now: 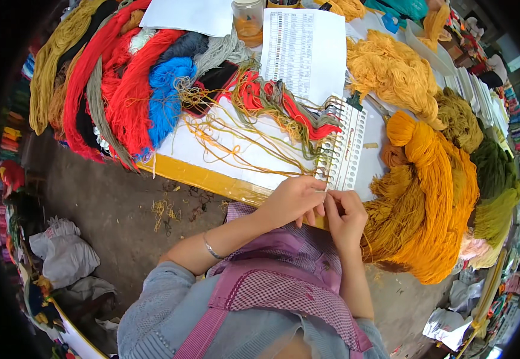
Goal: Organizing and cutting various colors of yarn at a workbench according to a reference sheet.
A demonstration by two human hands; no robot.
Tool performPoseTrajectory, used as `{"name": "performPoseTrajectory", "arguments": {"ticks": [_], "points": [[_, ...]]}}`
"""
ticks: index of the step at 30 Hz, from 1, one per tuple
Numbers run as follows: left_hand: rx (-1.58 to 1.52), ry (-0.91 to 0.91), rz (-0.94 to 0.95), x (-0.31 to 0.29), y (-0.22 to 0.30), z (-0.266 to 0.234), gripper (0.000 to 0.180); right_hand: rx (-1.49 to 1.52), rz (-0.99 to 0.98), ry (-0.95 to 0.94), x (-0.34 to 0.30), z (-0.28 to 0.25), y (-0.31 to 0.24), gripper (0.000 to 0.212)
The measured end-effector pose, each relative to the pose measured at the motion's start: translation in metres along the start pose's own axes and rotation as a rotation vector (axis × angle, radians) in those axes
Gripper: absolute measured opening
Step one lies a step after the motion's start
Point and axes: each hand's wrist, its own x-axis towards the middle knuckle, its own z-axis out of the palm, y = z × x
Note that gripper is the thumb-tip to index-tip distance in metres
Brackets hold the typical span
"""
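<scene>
A long white card (354, 140) with rows of round holes lies on the table, its near end at my fingers. Strands of yarn (278, 113) in red, olive, grey and yellow are looped through its left-hand holes and trail leftward. My left hand (296, 200) is closed at the card's near end, thumb and forefinger together. Close beside it, my right hand (346, 218) is also closed, its thumb and forefinger pinched toward the left fingertips. Whatever lies between the fingertips is too small to make out. A black clip (354, 102) grips the card's far end.
Hanks of red (131, 90), blue (167, 90) and mustard yarn (50, 66) hang over the table's left side. Orange-gold hanks (436, 197) crowd the right. A printed sheet (305, 54) and a jar (248, 23) lie beyond. The yellow table edge (212, 176) runs before me.
</scene>
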Motion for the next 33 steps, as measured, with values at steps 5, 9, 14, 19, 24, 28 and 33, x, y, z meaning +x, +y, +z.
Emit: {"name": "performPoseTrajectory", "arguments": {"ticks": [5,9,14,19,24,28,33], "points": [[0.232,0.072,0.092,0.009,-0.003,0.000,0.028,0.092,0.116,-0.049,-0.001,-0.005,0.004,0.018],[0.214,0.036,0.033,0.021,-0.005,0.005,0.024,0.200,0.219,-0.088,0.000,-0.008,0.006,0.020],[0.284,0.094,0.013,0.019,-0.001,0.002,0.018,0.196,0.255,-0.079,0.000,-0.009,-0.003,0.022],[-0.093,0.027,0.055,0.016,-0.003,-0.023,0.015,0.140,0.249,-0.133,-0.005,-0.008,0.001,0.029],[0.065,-0.224,-0.112,0.017,0.025,-0.009,0.025,-0.056,0.226,-0.083,-0.001,-0.009,0.001,0.054],[0.411,-0.238,-0.013,0.021,0.012,-0.011,0.023,-0.081,0.140,-0.084,0.000,0.000,-0.001,0.064],[0.549,0.286,0.129,-0.002,0.035,-0.090,0.025,-0.055,0.168,-0.122,0.005,-0.001,0.006,0.057]]}}
